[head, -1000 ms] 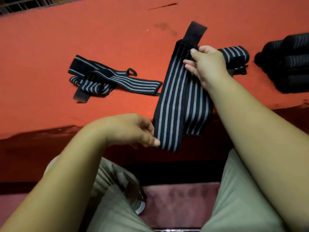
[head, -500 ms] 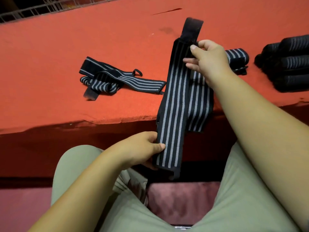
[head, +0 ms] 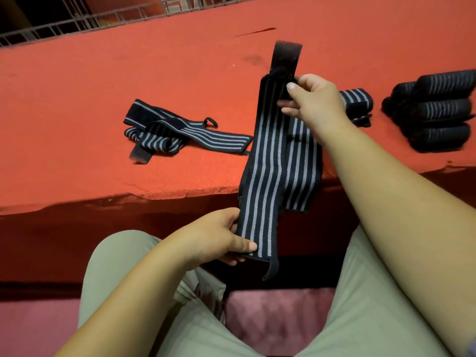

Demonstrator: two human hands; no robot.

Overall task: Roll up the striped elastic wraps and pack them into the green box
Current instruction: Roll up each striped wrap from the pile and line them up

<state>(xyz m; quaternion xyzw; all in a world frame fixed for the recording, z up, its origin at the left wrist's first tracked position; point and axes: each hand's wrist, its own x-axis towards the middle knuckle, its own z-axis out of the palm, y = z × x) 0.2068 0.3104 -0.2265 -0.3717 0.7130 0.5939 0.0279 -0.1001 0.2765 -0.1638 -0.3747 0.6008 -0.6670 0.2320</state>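
Since earlier, the limp, light striped elastic wrap (head: 265, 161) has been drawn taut off the tabletop (head: 77, 124), pinched by the left hand (head: 219, 238) at its lower end and the right hand (head: 311, 101) near its black tab, best rolled from an end.

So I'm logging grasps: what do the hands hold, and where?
One striped wrap: left hand pinches its near end, right hand grips near the far black tab.

Big orange-red table (head: 103, 73) filling most of the view, felt-like top with a few dark smudges and a thin dark streak (head: 255, 32) near the far edge. Front edge worn and uneven, darker red below. Metal wire railing (head: 77, 24) past the far left corner, dark behind. Dusty pink cushion (head: 278, 318) underneath. Dim, warm light.
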